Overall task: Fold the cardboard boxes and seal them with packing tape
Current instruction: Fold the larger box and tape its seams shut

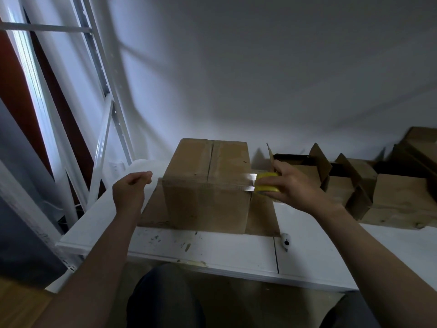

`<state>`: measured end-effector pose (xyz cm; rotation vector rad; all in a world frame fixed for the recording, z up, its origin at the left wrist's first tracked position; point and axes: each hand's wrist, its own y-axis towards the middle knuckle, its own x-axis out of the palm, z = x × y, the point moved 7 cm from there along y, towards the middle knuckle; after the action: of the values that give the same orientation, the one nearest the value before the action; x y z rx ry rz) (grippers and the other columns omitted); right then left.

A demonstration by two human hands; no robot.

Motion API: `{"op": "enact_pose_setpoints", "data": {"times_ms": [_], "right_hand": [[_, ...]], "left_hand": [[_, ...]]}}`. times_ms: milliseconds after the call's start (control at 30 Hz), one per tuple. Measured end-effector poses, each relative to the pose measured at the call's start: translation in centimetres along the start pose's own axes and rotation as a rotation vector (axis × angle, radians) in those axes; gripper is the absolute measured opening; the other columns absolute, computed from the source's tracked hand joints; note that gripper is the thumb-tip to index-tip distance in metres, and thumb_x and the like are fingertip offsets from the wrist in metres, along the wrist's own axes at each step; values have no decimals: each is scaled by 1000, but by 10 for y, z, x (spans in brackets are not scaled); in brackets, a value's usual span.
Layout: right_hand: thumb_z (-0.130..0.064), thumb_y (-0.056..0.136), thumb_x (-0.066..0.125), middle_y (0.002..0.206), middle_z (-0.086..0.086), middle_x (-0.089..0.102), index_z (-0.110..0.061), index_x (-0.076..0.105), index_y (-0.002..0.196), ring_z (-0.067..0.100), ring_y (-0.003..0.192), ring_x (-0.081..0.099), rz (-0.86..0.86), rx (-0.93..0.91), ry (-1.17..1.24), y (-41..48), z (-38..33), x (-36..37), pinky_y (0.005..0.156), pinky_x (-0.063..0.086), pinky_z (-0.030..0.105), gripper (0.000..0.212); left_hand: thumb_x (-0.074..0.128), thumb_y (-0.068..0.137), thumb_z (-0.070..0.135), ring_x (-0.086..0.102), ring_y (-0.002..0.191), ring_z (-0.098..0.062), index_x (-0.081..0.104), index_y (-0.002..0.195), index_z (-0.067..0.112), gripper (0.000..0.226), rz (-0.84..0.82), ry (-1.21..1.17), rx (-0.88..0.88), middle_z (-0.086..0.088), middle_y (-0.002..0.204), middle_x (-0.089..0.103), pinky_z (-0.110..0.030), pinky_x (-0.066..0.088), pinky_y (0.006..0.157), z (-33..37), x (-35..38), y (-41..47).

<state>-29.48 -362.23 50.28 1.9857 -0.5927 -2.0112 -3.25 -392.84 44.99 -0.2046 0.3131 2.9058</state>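
**Left hand** (131,185): left of centre, just beside the box's left edge. Fingers are curled in; whether they pinch a tape end cannot be told.

**Cardboard box** (208,185): centre frame, top flaps down with the seam showing, standing on a flat cardboard sheet (151,210). A strip of tape (249,183) runs along its upper front edge to the yellow tape roll (267,184) at the right corner. The right hand (295,185) grips the roll, fingers wrapped round it.

**Judgement:** the box is probably light and empty, stiff at the corners but yielding mid-panel — steady it by an edge or corner, not the seam. The tape is thin and likely to cling to itself.

**Surface:** white table (212,250), paint-flecked, with open boxes (350,185) at right, flaps up.

**Room:** white shelving frame (101,138) at upper left, pale wall (260,67) behind — light is dim.
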Motion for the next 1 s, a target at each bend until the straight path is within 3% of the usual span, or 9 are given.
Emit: {"op": "enact_pose_setpoints", "data": {"times_ms": [100, 333, 500, 600, 700, 900, 1000], "right_hand": [[-32, 78, 86, 99, -2, 48, -34, 75, 114, 10, 88, 39, -40, 10, -25, 1, 5, 11, 62, 42, 29, 38], [-33, 79, 83, 97, -3, 48, -37, 73, 119, 16, 85, 46, -60, 29, 20, 9, 10, 21, 62, 45, 32, 41], [-30, 79, 84, 94, 0, 50, -35, 73, 122, 17, 83, 45, -83, 53, 34, 15, 13, 31, 62, 44, 33, 45], [-27, 77, 86, 90, 0, 50, -32, 75, 119, 15, 81, 42, -62, 50, 61, 14, 13, 36, 64, 35, 29, 44], [-26, 77, 86, 91, 1, 51, -31, 76, 117, 16, 82, 44, -53, 55, 89, 15, 14, 38, 66, 35, 29, 42], [-26, 76, 87, 93, 0, 51, -32, 76, 116, 21, 84, 47, -50, 87, 119, 17, 19, 44, 66, 45, 37, 42], [-31, 79, 83, 100, -6, 51, -39, 74, 117, 16, 92, 45, -37, 144, 124, 14, 23, 46, 75, 38, 38, 39]], "left_hand": [[72, 93, 31, 66, 94, -16, 76, 91, 16, 16, -11, -2, 6, 2, 95, 74, -47, 54, 98, -4, 3, 5], [75, 90, 34, 67, 96, -20, 77, 87, 20, 14, -13, -2, -34, 2, 94, 75, -49, 55, 96, -19, 8, 17], [74, 90, 36, 65, 86, -22, 79, 92, 17, 20, -9, 4, -82, 3, 93, 75, -47, 57, 89, -33, 21, 19], [71, 92, 33, 67, 94, -23, 79, 96, 12, 22, -20, 20, -71, 1, 95, 75, -40, 55, 94, -38, 30, 20], [65, 97, 31, 65, 100, -19, 76, 108, 10, 27, -22, 42, -58, -3, 107, 74, -35, 51, 96, -39, 40, 19], [54, 103, 30, 60, 100, -19, 69, 117, 17, 23, -56, 60, -54, 1, 111, 68, -33, 49, 91, -38, 57, 20], [52, 104, 31, 59, 101, -21, 65, 116, 22, 19, -101, 49, -61, 3, 108, 65, -34, 49, 89, -40, 63, 22]]}}
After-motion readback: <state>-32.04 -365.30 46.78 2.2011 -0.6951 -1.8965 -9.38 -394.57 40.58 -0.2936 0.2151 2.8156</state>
